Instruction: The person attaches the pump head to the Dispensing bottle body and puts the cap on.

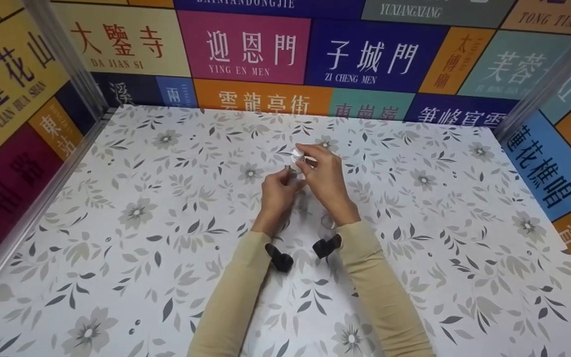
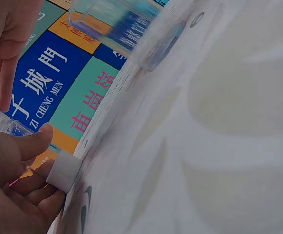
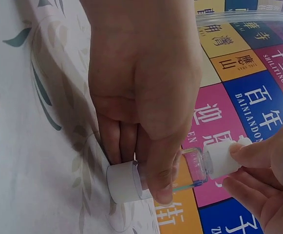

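My left hand [image 1: 279, 193] grips a small clear bottle [image 3: 192, 165] near the middle of the table, a little above the surface. A white cylindrical end piece [image 2: 64, 170] sits at the bottle's lower end, by the curled fingers of that hand. At the upper end, my right hand [image 1: 327, 178] pinches a white cap [image 3: 222, 158] between thumb and fingers. In the right wrist view the left hand covers much of the bottle's middle. Whether the cap is fastened or loose cannot be told.
A clear, see-through container [image 2: 165, 46] stands on the table near the right wrist; its outline is faint in the head view. The table [image 1: 166, 277] has a flower-and-leaf cover. Coloured panels [image 1: 251, 49] with lettering wall the back and both sides.
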Demonstrator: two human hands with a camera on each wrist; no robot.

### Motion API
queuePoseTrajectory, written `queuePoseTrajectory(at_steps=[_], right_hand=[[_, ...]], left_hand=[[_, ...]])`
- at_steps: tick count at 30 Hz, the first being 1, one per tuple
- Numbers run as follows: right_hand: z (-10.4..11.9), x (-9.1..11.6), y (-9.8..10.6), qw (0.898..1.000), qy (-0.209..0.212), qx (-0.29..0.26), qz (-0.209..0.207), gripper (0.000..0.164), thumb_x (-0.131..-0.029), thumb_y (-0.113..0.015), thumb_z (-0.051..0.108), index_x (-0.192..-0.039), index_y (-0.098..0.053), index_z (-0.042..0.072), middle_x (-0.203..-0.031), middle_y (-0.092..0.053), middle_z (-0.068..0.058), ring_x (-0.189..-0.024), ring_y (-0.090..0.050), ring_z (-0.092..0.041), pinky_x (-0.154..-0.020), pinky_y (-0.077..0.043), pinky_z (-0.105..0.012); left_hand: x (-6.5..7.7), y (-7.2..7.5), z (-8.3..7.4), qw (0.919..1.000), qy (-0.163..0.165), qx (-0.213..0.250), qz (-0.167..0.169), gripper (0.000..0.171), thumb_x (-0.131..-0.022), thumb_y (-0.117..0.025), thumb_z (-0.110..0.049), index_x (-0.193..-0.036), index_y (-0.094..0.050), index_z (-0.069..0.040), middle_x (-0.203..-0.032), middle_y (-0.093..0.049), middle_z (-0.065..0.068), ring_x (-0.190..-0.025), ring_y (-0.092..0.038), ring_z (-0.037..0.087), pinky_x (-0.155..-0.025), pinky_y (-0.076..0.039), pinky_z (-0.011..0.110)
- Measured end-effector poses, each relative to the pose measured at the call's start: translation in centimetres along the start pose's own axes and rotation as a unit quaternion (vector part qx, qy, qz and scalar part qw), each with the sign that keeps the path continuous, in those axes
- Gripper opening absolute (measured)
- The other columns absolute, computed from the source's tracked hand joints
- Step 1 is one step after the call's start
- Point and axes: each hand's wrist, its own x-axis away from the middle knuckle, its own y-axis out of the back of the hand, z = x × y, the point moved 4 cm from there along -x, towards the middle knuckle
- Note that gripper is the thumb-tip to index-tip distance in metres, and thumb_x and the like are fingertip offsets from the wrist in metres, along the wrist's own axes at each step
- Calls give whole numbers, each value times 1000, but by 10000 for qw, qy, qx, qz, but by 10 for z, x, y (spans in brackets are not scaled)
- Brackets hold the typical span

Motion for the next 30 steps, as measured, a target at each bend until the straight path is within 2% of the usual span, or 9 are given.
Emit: queuePoseTrajectory(at_steps=[5, 9, 12, 15, 17, 21, 25, 30], right_hand=[[-2, 1, 0, 10000, -4, 57, -81, 31, -86, -72, -4, -116, -71, -3, -115, -70, -19, -110, -68, -31, -93, -56, -33], [-2, 1, 0, 9997, 43, 200, -99, 31, -86, -75, 1, -117, -71, -1, -116, -71, -18, -111, -68, -30, -96, -55, -37], [0, 1, 0, 9997, 44, 214, -83, 33, -86, -76, 6, -119, -71, 1, -120, -70, -16, -115, -65, -28, -100, -53, -36], [2, 1, 0, 9999, 58, 93, -58, 33, -88, -74, 7, -120, -71, 2, -124, -68, -14, -120, -63, -27, -102, -51, -35], [4, 1, -1, 9999, 123, 33, -15, 32, -89, -71, 4, -121, -70, 1, -126, -67, -15, -122, -62, -27, -103, -51, -35], [5, 2, -3, 9997, 244, 60, 75, 32, -89, -67, -4, -122, -69, -1, -127, -66, -16, -123, -61, -28, -103, -50, -34], [4, 2, -4, 9998, 189, 119, -2, 31, -88, -67, -7, -119, -70, -2, -122, -68, -17, -119, -63, -29, -99, -53, -32], [3, 2, -3, 9998, 90, 147, -34, 27, -88, -70, -4, -114, -71, -2, -118, -68, -17, -113, -66, -29, -96, -54, -30]], left_hand=[[1, -1, 1, 9998, 115, 134, 22, 10, -84, -78, -13, -89, -74, -4, -72, -55, -5, -72, -50, 13, -66, -41, 23], [1, 0, 1, 10000, 49, -21, 44, 12, -85, -77, -13, -94, -76, -5, -72, -54, -3, -71, -49, 14, -65, -39, 23], [1, 0, 1, 9999, 55, -109, 53, 16, -86, -74, -10, -101, -77, -5, -78, -62, 1, -74, -50, 15, -66, -40, 24], [1, 1, 1, 9998, 111, -149, 42, 22, -86, -72, -7, -108, -77, -7, -91, -71, 4, -80, -53, 14, -71, -43, 24], [0, 2, 1, 9998, 72, -184, 30, 21, -87, -70, -4, -107, -76, -6, -92, -71, 6, -80, -54, 15, -72, -43, 25], [0, 2, 0, 9997, -36, -247, -24, 14, -87, -66, -1, -98, -75, -3, -80, -63, 2, -74, -51, 15, -67, -40, 25], [0, 1, 0, 9997, -78, -213, -24, 3, -86, -70, -5, -86, -71, -3, -72, -54, -2, -70, -48, 15, -63, -38, 24], [1, 0, 0, 10000, 11, -48, -28, 8, -84, -76, -9, -89, -74, -3, -72, -55, -4, -72, -50, 14, -66, -40, 24]])
